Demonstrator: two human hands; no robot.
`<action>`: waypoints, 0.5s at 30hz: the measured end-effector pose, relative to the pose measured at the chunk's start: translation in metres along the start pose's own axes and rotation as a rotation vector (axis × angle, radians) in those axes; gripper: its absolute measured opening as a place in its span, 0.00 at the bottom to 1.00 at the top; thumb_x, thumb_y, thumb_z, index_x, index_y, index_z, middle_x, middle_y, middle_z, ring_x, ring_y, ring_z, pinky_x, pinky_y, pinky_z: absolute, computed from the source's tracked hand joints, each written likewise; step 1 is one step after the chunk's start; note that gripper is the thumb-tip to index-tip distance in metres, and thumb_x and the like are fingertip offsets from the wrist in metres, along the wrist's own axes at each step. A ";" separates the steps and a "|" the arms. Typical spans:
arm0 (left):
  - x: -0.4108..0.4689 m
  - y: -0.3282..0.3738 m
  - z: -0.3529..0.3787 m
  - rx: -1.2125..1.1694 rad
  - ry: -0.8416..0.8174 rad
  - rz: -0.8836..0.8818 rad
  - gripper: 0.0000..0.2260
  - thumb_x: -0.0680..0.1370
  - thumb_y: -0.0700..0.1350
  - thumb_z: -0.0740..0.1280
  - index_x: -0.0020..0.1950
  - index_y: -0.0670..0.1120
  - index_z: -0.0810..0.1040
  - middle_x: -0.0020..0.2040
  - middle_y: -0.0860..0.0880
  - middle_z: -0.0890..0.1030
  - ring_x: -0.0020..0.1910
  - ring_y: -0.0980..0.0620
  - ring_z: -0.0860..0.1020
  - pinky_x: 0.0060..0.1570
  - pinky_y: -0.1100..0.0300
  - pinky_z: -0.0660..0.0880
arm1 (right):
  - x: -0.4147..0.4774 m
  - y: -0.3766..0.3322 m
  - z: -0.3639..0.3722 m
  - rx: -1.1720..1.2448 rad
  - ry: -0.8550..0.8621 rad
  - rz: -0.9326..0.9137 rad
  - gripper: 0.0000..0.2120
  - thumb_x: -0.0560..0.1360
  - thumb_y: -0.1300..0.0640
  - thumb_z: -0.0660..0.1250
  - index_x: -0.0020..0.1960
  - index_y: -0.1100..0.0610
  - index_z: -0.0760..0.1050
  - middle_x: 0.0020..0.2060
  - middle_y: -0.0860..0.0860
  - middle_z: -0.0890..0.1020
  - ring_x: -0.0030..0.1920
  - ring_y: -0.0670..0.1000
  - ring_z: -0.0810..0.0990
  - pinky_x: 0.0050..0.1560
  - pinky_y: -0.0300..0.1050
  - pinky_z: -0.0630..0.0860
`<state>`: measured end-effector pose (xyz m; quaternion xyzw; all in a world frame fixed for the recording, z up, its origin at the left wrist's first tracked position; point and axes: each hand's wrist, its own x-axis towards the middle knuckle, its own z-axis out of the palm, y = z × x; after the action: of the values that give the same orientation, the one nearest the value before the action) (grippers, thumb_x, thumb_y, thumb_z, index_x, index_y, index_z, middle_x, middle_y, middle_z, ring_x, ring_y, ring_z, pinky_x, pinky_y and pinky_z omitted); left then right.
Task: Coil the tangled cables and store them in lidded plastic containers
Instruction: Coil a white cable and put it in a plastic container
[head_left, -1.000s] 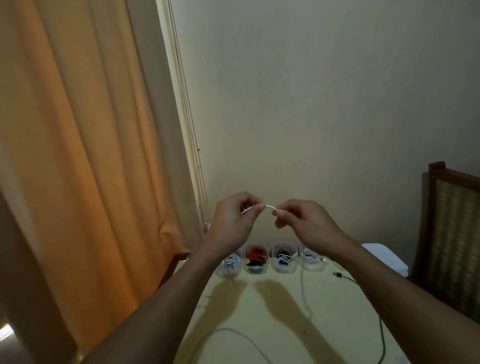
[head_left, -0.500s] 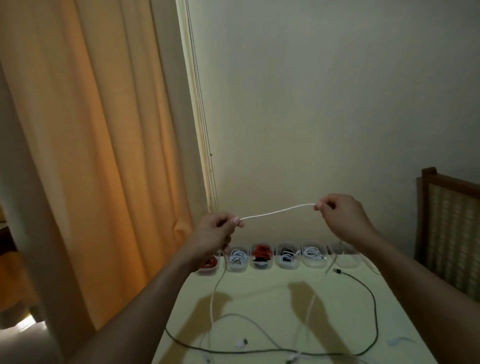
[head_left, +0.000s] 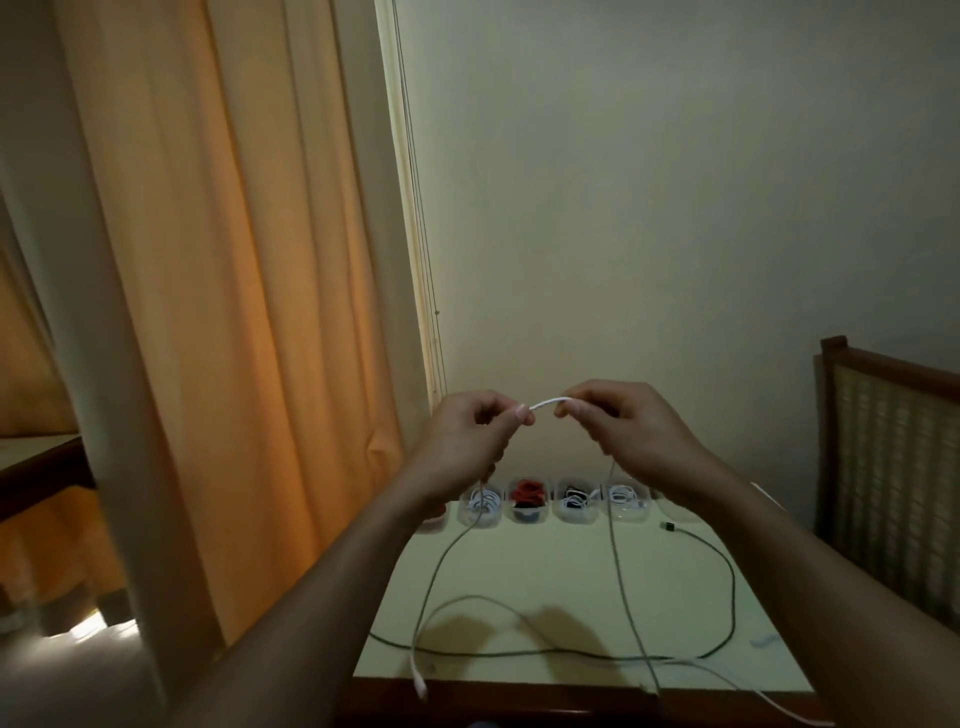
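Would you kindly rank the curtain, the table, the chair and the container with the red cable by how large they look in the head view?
1. curtain
2. table
3. chair, cut off by the frame edge, so judged on its visible part only
4. container with the red cable

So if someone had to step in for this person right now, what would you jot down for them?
Left hand and right hand each pinch the white cable, held up close together with a short arch between them.
The rest of that cable trails down onto the table, uncoiled.
A black cable lies loose in a wide loop on the table.
Done: the clear containers at the table's far edge hold coiled cables.
Left: coil the white cable, then the black one, and box both. I cannot tell whether lids are on.
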<state>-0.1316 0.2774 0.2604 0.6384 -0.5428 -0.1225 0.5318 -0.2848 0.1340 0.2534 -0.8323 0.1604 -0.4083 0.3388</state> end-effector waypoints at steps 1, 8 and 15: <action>-0.006 0.002 -0.001 -0.005 -0.029 -0.015 0.09 0.84 0.46 0.64 0.53 0.46 0.83 0.40 0.44 0.74 0.36 0.50 0.72 0.32 0.61 0.72 | -0.003 -0.002 -0.004 0.005 0.014 -0.013 0.08 0.80 0.53 0.68 0.46 0.48 0.84 0.31 0.46 0.73 0.32 0.43 0.70 0.34 0.37 0.68; -0.029 0.005 -0.003 -0.012 -0.090 -0.048 0.10 0.85 0.42 0.62 0.56 0.39 0.81 0.41 0.44 0.72 0.33 0.54 0.71 0.32 0.62 0.71 | -0.009 0.000 -0.039 0.229 0.401 0.126 0.07 0.80 0.56 0.69 0.46 0.52 0.86 0.29 0.44 0.76 0.32 0.47 0.68 0.35 0.42 0.66; -0.044 0.010 0.012 0.127 0.083 0.053 0.07 0.83 0.46 0.66 0.51 0.49 0.84 0.38 0.52 0.77 0.31 0.59 0.71 0.34 0.61 0.70 | -0.039 -0.013 -0.051 -0.387 0.173 0.182 0.16 0.78 0.53 0.70 0.65 0.50 0.80 0.59 0.50 0.83 0.60 0.53 0.80 0.63 0.52 0.75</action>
<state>-0.1630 0.3086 0.2454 0.6610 -0.5435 -0.0471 0.5153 -0.3492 0.1420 0.2627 -0.8258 0.3385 -0.4077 0.1933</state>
